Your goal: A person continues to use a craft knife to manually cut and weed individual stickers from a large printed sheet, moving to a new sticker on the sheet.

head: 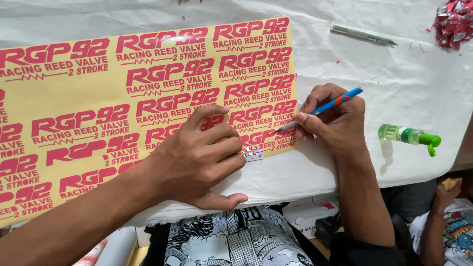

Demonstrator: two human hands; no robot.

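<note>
A large yellow sheet (74, 98) with rows of red cut lettering lies on a table covered in white cloth (394, 83). My left hand (199, 157) rests flat on the sheet's lower right part, its fingertips pinching a small peeled scrap of shiny red-and-white film (254, 154). My right hand (335, 123) grips a blue and orange craft knife (322, 109) like a pen. Its metal tip touches the sheet near the lower right corner, just right of my left fingers.
A second grey craft knife (362, 35) lies at the back right. A crumpled heap of red film scraps (454, 22) sits in the far right corner. A small green bottle (409, 135) lies on its side at the right. Another person's hand (446, 192) shows at lower right.
</note>
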